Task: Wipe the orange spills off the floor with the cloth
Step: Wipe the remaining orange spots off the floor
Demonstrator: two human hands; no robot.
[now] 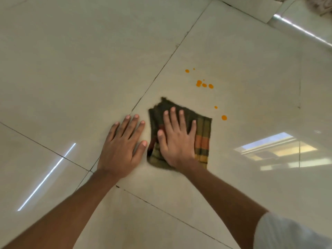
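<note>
Pressing my flat right hand (177, 139) on the checked cloth (203, 139), left hand (124, 146) splayed on the tile (71, 69), I feared smearing the untouched orange drops (204, 85) just beyond.

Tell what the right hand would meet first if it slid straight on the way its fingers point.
The right hand, flat on the cloth, points at bare floor: only a tile joint lies ahead. The orange drops sit right of that line, so it would probably miss them.
</note>
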